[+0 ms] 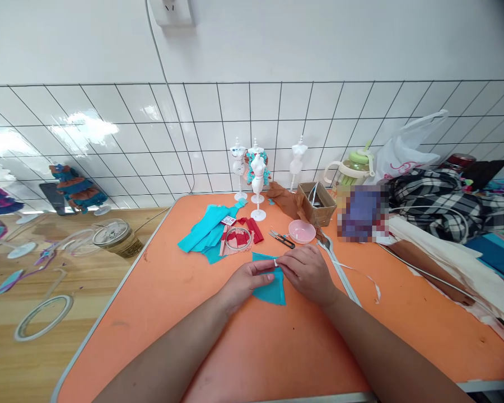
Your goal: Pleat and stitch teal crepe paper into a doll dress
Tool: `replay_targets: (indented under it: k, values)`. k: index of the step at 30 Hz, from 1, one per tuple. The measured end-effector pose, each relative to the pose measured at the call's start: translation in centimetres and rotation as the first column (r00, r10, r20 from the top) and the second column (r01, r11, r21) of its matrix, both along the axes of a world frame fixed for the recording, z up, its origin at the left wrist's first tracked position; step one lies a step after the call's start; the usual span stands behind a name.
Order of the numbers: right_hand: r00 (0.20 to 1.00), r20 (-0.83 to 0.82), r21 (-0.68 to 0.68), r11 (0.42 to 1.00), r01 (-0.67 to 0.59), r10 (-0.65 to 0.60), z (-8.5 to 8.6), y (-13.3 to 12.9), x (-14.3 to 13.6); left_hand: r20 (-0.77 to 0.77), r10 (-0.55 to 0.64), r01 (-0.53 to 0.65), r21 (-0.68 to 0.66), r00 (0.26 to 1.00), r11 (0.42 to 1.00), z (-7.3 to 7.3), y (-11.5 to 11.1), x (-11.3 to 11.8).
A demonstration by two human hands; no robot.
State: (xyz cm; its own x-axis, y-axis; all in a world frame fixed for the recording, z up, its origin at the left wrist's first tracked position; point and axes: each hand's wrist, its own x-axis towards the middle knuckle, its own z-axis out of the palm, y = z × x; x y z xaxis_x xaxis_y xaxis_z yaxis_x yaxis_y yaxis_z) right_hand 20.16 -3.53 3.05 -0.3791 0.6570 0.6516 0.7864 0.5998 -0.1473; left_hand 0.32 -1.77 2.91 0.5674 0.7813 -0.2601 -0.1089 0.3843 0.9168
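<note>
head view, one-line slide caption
Left hand and right hand close together at a turquoise fabric piece on an orange table, white dress forms standing behind.

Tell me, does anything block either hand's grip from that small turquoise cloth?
Nothing visible does: the left hand and right hand are right at the turquoise cloth, close together. A small white item shows between them; the thread snips lie beyond both.

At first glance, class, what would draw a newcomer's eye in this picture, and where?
The bright orange tabletop fills the middle. On it, the left hand and right hand nearly meet at a turquoise fabric piece. Beyond them, white miniature dress forms stand before the tiled wall.
</note>
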Motion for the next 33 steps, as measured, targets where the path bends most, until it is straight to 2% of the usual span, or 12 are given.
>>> replay_targets:
  k: [7,10,13,16,19,21,24,29,33]
  values:
    - [0.998,-0.030,-0.047,0.997,-0.056,0.054,0.1,-0.3,0.1,0.055,-0.052,0.053,-0.011,0.997,0.999,-0.2,0.0,-0.2]
    - [0.980,-0.196,-0.149,0.987,-0.061,0.031,-0.1,-0.3,-0.3,-0.102,-0.037,0.053,0.167,0.994,0.985,-0.4,0.1,-0.1]
    - [0.914,-0.401,-0.289,0.955,-0.070,-0.055,-0.8,0.0,-0.8,-0.319,0.100,0.049,0.426,0.942,0.903,-0.9,0.3,0.2]
    - [0.842,-0.519,-0.335,0.942,-0.037,-0.151,-1.8,0.6,-1.0,-0.394,0.258,-0.006,0.538,0.882,0.843,-1.4,0.5,0.3]
    - [0.890,-0.432,-0.235,0.971,0.045,-0.146,-2.3,1.0,-0.9,-0.406,0.334,-0.011,0.621,0.851,0.783,-1.4,0.3,0.5]
    - [0.947,-0.301,-0.127,0.989,0.075,-0.110,-2.2,1.0,-0.9,-0.412,0.310,0.059,0.675,0.857,0.735,-1.3,0.1,0.8]
    - [0.975,-0.203,-0.046,0.995,0.084,-0.091,-2.0,0.7,-0.8,-0.394,0.316,0.093,0.739,0.863,0.668,-1.1,-0.3,1.5]
    - [0.969,-0.245,-0.122,0.992,0.011,-0.041,-2.0,0.2,-0.7,-0.387,0.411,0.102,0.818,0.825,0.566,-1.4,-0.3,1.6]
    - [0.958,-0.287,-0.205,0.978,-0.033,-0.028,-2.0,0.0,-0.7,-0.418,0.445,0.151,0.840,0.792,0.521,-1.8,-0.3,1.2]
